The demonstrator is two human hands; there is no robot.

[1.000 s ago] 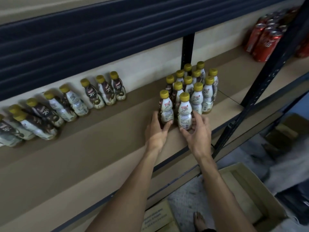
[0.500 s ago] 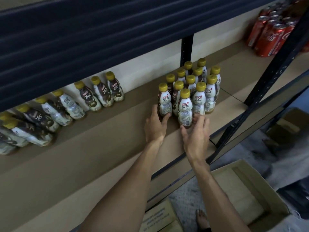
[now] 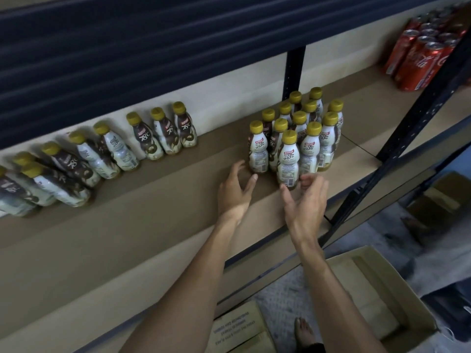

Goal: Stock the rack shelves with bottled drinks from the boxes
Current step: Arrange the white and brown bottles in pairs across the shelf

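Several coffee bottles with gold caps stand in a tight cluster (image 3: 297,133) on the brown shelf board (image 3: 153,225). The front two are a left bottle (image 3: 258,149) and a right bottle (image 3: 288,161). My left hand (image 3: 235,189) hovers just short of the left bottle, fingers loosely spread and holding nothing. My right hand (image 3: 307,197) is palm-up just in front of the right bottle, fingers relaxed and off it. A long row of the same bottles (image 3: 102,154) lines the back of the shelf to the left.
Red soda cans (image 3: 420,54) stand at the shelf's far right. A black rack upright (image 3: 397,149) slants down the right side. An open cardboard box (image 3: 377,296) sits on the floor below, a closed box (image 3: 239,329) beside it and my bare foot (image 3: 303,332) between them.
Both hands have let go of the two front bottles and drawn back a little toward me. The bottles stay standing in the cluster.
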